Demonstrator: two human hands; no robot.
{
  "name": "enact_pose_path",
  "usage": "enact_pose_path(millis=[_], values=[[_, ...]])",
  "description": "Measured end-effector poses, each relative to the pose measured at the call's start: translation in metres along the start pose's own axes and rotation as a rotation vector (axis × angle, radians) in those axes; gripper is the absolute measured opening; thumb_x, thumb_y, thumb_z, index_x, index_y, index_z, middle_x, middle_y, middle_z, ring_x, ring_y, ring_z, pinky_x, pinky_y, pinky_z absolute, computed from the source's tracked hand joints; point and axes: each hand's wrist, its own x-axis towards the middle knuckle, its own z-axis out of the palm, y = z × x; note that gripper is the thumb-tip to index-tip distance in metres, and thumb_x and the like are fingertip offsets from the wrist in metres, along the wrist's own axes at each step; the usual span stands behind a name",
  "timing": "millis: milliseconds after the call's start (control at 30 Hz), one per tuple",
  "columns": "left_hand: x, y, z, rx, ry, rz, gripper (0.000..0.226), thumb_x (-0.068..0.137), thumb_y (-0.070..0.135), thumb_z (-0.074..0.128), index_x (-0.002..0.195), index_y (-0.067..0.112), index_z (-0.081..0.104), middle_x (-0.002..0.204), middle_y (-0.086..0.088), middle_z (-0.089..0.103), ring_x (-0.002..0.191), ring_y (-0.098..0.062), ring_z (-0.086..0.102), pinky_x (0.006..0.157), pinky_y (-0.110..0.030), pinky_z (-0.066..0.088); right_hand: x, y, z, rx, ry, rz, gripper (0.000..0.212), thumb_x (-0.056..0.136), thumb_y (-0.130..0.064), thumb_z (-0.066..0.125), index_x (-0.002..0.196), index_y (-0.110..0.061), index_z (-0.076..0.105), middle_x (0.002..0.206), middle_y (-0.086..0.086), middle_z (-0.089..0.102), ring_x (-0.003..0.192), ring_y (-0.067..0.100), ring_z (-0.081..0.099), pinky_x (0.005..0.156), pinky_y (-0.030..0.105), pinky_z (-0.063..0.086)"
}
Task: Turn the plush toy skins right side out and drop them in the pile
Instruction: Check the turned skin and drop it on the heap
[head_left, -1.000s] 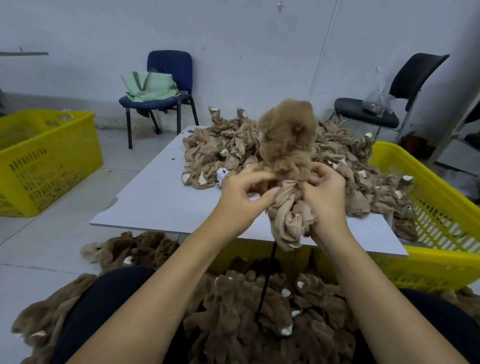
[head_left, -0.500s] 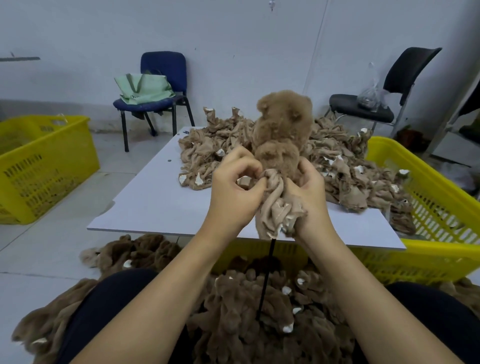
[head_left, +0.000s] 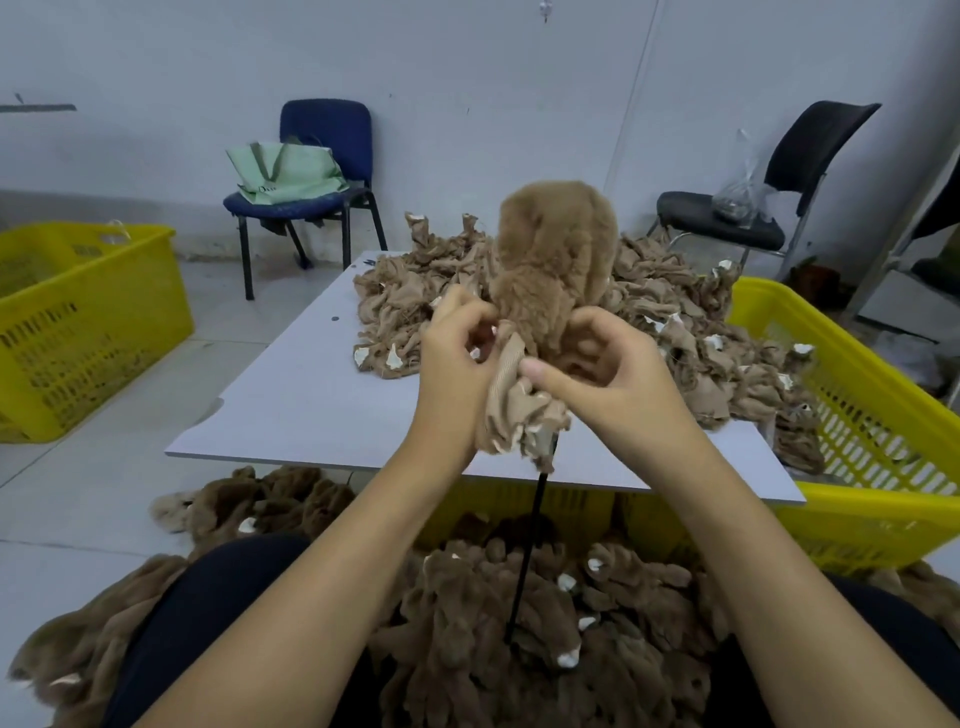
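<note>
A brown plush toy skin (head_left: 556, 260) stands in front of me over a thin black rod (head_left: 527, 551). Its upper half shows fluffy fur; its lower half (head_left: 519, 421) is bunched and still shows the smooth tan backing. My left hand (head_left: 457, 358) pinches the fabric on the skin's left side. My right hand (head_left: 602, 369) grips it on the right, thumb pressed on the tan backing. A heap of inside-out tan skins (head_left: 649, 332) lies on the white table (head_left: 311, 410). A pile of furry turned skins (head_left: 519, 634) lies below, between my knees.
A yellow crate (head_left: 857, 415) stands at the table's right, another yellow crate (head_left: 88, 322) on the floor at left. A blue chair (head_left: 322, 166) with a green bag and a black chair (head_left: 769, 197) with a plastic bag stand by the wall.
The furry part has grown downward as both hands worked the fabric; the bunched tan part under my hands has shrunk. My hands shifted their hold slightly upward on the skin.
</note>
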Motion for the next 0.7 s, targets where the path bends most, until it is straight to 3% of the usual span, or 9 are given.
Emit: enact_pose_path(millis=[100, 200, 267, 333, 400, 500, 567, 700], values=[[-0.006, 0.002, 0.001, 0.019, -0.131, -0.023, 0.05, 0.087, -0.014, 0.061, 0.061, 0.024, 0.04, 0.076, 0.004, 0.038, 0.067, 0.0, 0.036, 0.062, -0.014, 0.033, -0.002, 0.0, 0.003, -0.047, 0.09, -0.035, 0.026, 0.081, -0.012, 0.084, 0.086, 0.002, 0.062, 0.078, 0.018, 0.064, 0.07, 0.03, 0.061, 0.066, 0.041, 0.053], [-0.007, 0.0, -0.002, 0.069, -0.221, -0.023, 0.047, 0.084, -0.016, 0.058, 0.063, 0.022, 0.04, 0.075, 0.005, 0.04, 0.067, -0.005, 0.036, 0.061, -0.018, 0.03, -0.002, 0.003, 0.005, -0.097, 0.139, -0.05, 0.022, 0.081, -0.001, 0.081, 0.078, 0.006, 0.06, 0.072, 0.025, 0.057, 0.063, 0.02, 0.049, 0.056, 0.043, 0.044], [-0.007, 0.0, -0.005, 0.062, -0.231, -0.009, 0.047, 0.082, -0.017, 0.055, 0.064, 0.024, 0.043, 0.072, 0.005, 0.043, 0.065, -0.006, 0.039, 0.059, -0.018, 0.03, -0.002, 0.005, 0.008, -0.14, 0.197, -0.07, 0.022, 0.08, 0.0, 0.08, 0.075, 0.003, 0.059, 0.067, 0.019, 0.057, 0.062, 0.016, 0.049, 0.054, 0.041, 0.043], [-0.009, 0.001, -0.004, 0.019, -0.254, -0.005, 0.027, 0.086, -0.014, 0.057, 0.072, 0.009, 0.056, 0.072, -0.007, 0.052, 0.067, -0.019, 0.048, 0.058, -0.035, 0.039, -0.001, 0.005, 0.01, -0.16, 0.279, -0.099, 0.025, 0.08, -0.002, 0.08, 0.071, -0.005, 0.057, 0.061, 0.001, 0.055, 0.059, 0.007, 0.047, 0.053, 0.028, 0.041], [-0.013, 0.003, -0.001, -0.017, -0.272, 0.016, 0.011, 0.091, -0.008, 0.056, 0.087, -0.002, 0.065, 0.08, -0.013, 0.062, 0.076, -0.027, 0.058, 0.067, -0.044, 0.048, 0.001, 0.005, 0.01, -0.144, 0.334, -0.107, 0.024, 0.081, -0.002, 0.079, 0.073, -0.007, 0.057, 0.062, -0.001, 0.054, 0.059, 0.007, 0.045, 0.053, 0.026, 0.04], [-0.022, 0.004, 0.007, 0.005, -0.253, 0.08, 0.015, 0.092, -0.009, 0.052, 0.091, -0.004, 0.065, 0.085, -0.01, 0.062, 0.082, -0.019, 0.059, 0.07, -0.036, 0.05, 0.003, 0.007, 0.005, -0.155, 0.345, -0.105, 0.024, 0.08, 0.004, 0.073, 0.071, -0.003, 0.051, 0.061, 0.002, 0.046, 0.059, 0.008, 0.038, 0.052, 0.026, 0.034], [-0.027, 0.007, 0.014, 0.018, -0.26, 0.122, 0.017, 0.092, -0.011, 0.051, 0.086, 0.0, 0.063, 0.083, -0.005, 0.059, 0.078, -0.011, 0.056, 0.065, -0.023, 0.045, 0.005, 0.011, -0.001, -0.182, 0.379, -0.096, 0.025, 0.075, 0.011, 0.066, 0.068, -0.001, 0.045, 0.06, 0.002, 0.039, 0.06, 0.009, 0.033, 0.053, 0.025, 0.028], [-0.022, 0.011, 0.018, -0.095, -0.358, 0.043, 0.015, 0.095, 0.001, 0.052, 0.085, -0.005, 0.062, 0.078, -0.005, 0.053, 0.072, -0.006, 0.048, 0.066, -0.016, 0.037, 0.007, 0.012, -0.004, -0.19, 0.465, -0.046, 0.031, 0.07, 0.018, 0.057, 0.063, -0.009, 0.042, 0.059, -0.002, 0.037, 0.056, 0.005, 0.029, 0.051, 0.017, 0.027]])
